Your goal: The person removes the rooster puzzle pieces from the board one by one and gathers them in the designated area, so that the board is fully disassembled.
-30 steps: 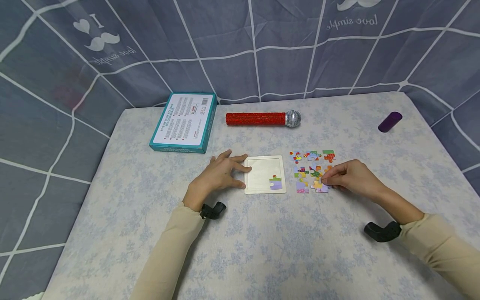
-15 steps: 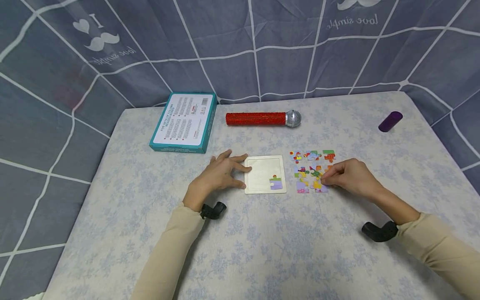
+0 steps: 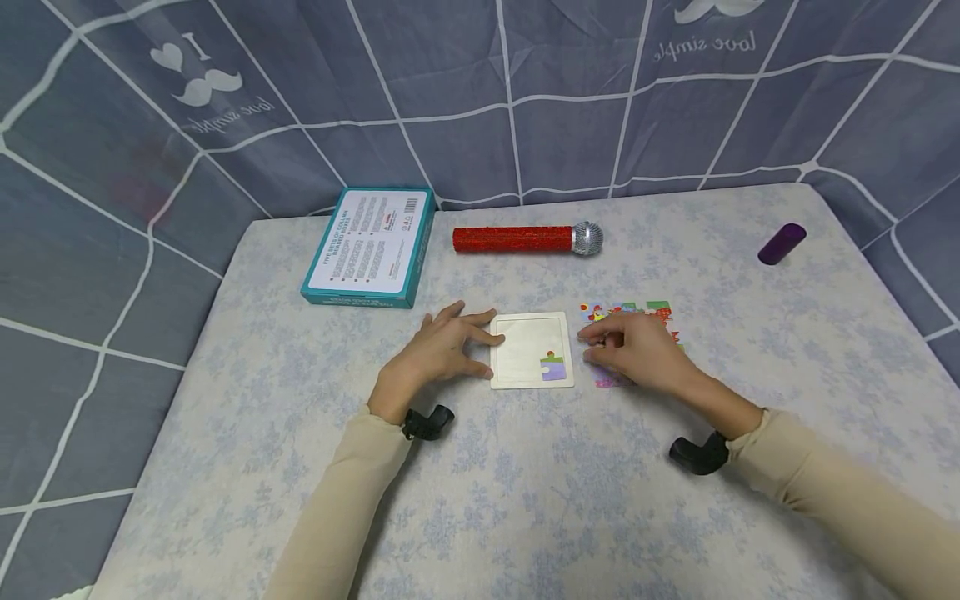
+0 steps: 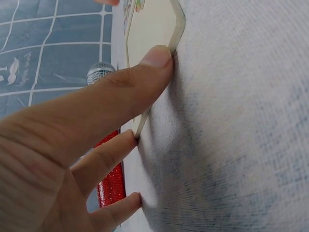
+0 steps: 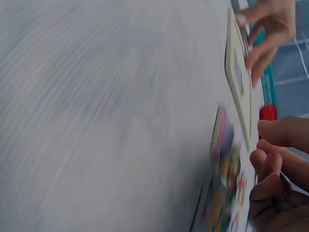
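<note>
A square cream puzzle board (image 3: 517, 342) lies flat, with one purple-and-green puzzle piece (image 3: 553, 369) in its lower right corner. My left hand (image 3: 438, 346) rests at the board's left side, fingers spread; in the left wrist view its thumb (image 4: 157, 57) presses the board's edge and a fingertip touches the rim farther along. Between the board and the loose pieces, my right hand (image 3: 637, 350) has thumb and fingers drawn into a pinch on a puzzle piece, which the fingers hide. Several colourful puzzle pieces (image 3: 660, 308) lie under and behind this hand, partly covered.
Behind the board lies a red glittery microphone (image 3: 513, 239) with a silver head. A teal box (image 3: 367, 246) with a white printed label is at the back left, and a purple cylinder (image 3: 782, 244) at the back right. A grey-blue curtain (image 3: 450, 100) hangs behind the table.
My right hand has moved left from the lower loose pieces towards the board, now covering several of them. The left hand and the board have stayed put.
</note>
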A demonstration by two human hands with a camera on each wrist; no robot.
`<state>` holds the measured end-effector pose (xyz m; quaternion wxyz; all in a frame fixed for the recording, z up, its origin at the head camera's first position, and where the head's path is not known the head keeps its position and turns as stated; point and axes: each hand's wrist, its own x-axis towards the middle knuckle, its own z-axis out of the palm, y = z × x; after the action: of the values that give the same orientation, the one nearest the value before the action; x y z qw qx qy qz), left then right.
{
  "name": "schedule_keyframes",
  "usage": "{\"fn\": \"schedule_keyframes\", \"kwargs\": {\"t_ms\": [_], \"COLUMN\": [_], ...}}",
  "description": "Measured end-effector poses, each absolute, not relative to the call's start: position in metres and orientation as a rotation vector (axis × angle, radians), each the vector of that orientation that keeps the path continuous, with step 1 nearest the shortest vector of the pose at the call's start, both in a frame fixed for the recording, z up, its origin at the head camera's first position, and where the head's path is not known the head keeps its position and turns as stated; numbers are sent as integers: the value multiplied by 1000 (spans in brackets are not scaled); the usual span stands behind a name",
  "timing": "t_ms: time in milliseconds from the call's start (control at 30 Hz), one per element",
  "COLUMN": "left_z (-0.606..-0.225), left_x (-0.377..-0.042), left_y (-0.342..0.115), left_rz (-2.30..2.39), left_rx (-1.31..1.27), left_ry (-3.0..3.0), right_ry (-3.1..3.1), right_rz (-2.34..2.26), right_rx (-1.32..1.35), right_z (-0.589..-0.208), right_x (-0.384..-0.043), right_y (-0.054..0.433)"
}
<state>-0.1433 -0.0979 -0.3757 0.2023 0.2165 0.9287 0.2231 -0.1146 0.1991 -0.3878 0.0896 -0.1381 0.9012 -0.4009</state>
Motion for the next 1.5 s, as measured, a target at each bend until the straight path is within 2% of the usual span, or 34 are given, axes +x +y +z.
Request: {"fn": "schedule_keyframes", "kwargs": {"t_ms": [300,667,1167,1500], "left_z": [-377,-376,-376,-375], "left_x": [-144,-144,-144,-143], "left_y": [-96,-97,-98,-98], "left_rz": [614,606,615,630], "left_rx": [598,597,596,600], "left_ry": [2596,2602,2597,2590], "right_ry": [2633,2645,2459,2364], "right_rz": [-1203,-1165,-1357,-1317], "right_rx": [-620,-650,-281,-98], "right_z": [-393,-392,-389,-382], "right_x": [-116,-115,-119,-116], "right_y": [169,165,174,224]}}
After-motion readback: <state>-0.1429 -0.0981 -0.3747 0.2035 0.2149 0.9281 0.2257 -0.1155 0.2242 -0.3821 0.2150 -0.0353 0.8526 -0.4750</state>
